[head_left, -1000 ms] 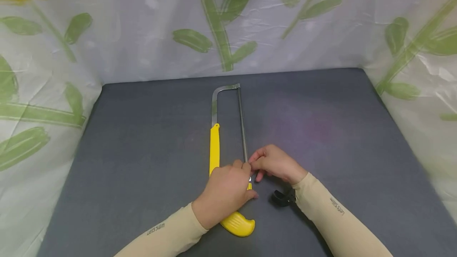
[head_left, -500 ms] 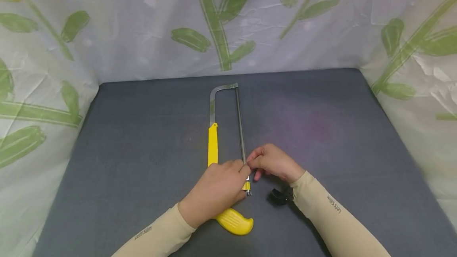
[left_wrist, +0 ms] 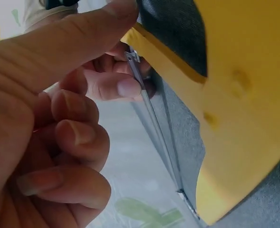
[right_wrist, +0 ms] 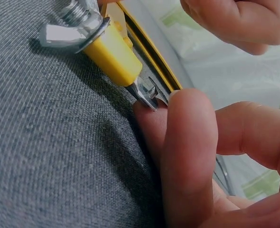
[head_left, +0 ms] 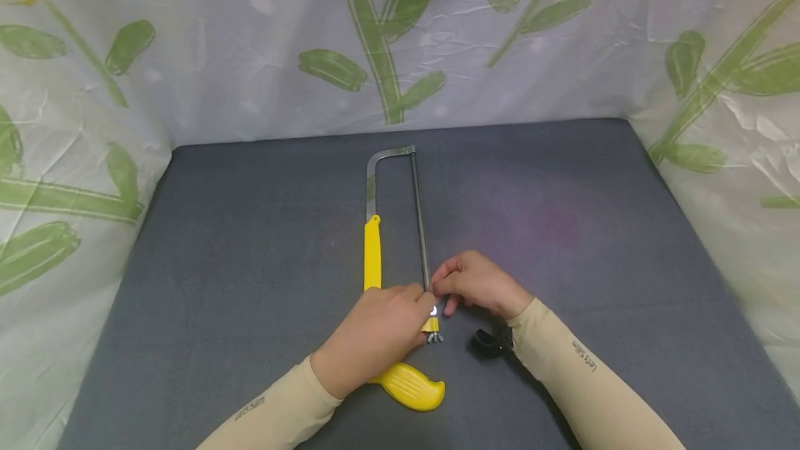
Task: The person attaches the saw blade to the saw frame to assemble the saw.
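A hacksaw (head_left: 372, 248) with yellow frame and grip lies on the dark table, its metal bow at the far end. Its thin blade (head_left: 420, 217) runs along the right side. My left hand (head_left: 378, 328) is over the near part of the frame, thumb (left_wrist: 82, 40) at the end of the yellow arm and other fingers curled. My right hand (head_left: 481, 287) pinches the blade's near end between thumb (right_wrist: 189, 147) and forefinger, right by the metal pin (right_wrist: 144, 95). A wing nut (right_wrist: 68, 35) sits behind the yellow holder (right_wrist: 115, 57).
The dark grey cloth-covered table (head_left: 262, 228) surrounds the saw. A floral curtain (head_left: 250, 54) hangs along the back and both sides. A black strap-like piece (head_left: 490, 342) sits under my right wrist.
My left thumb has drawn back to the left, uncovering the wing nut and the yellow holder. The right hand keeps its pinch near the blade's end. The whole head view has shifted slightly.
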Available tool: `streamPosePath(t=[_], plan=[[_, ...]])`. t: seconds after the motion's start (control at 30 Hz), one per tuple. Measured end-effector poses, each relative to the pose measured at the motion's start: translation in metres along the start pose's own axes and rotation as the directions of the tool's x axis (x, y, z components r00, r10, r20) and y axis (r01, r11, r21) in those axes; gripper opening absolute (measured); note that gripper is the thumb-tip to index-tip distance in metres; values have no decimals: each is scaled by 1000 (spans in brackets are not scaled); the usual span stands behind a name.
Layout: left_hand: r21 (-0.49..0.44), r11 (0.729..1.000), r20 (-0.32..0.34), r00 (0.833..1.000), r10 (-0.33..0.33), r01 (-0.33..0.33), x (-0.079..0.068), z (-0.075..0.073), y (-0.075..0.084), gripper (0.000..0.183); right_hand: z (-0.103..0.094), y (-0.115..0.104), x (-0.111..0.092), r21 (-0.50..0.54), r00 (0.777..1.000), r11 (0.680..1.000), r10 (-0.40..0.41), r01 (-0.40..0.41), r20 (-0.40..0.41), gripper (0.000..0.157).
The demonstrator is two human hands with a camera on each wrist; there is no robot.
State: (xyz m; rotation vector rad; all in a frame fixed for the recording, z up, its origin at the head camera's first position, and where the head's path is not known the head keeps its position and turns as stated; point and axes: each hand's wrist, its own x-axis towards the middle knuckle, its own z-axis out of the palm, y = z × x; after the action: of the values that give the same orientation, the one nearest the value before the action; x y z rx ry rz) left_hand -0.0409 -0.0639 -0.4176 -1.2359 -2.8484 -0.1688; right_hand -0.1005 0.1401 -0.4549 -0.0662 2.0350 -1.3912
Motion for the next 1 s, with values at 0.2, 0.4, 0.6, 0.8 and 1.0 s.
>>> streamPosePath(t=[0.2,0.4,0.6,0.8,1.0], plan=[[-27,1000,-124,992,9,-12,0,-1,2,34,-1,1,-1,-13,1000,1000,0,0,0,14],[-87,988,-90,988,122,-130,-7,-4,1,21,0,3,0,-7,1000,1000,4,-4,1,14],[-73,996,65,996,63,-58,-13,-12,-8,25,0,2,0,-5,1000,1000,-2,2,1,14],[-128,990,21,998,64,-61,-13,-11,-7,48,-1,2,-1,-10,1000,1000,4,-4,-5,14],[-89,989,30,992,122,-119,-7,-1,6,56,-2,2,-1,-21,1000,1000,22,-22,-21,14]])
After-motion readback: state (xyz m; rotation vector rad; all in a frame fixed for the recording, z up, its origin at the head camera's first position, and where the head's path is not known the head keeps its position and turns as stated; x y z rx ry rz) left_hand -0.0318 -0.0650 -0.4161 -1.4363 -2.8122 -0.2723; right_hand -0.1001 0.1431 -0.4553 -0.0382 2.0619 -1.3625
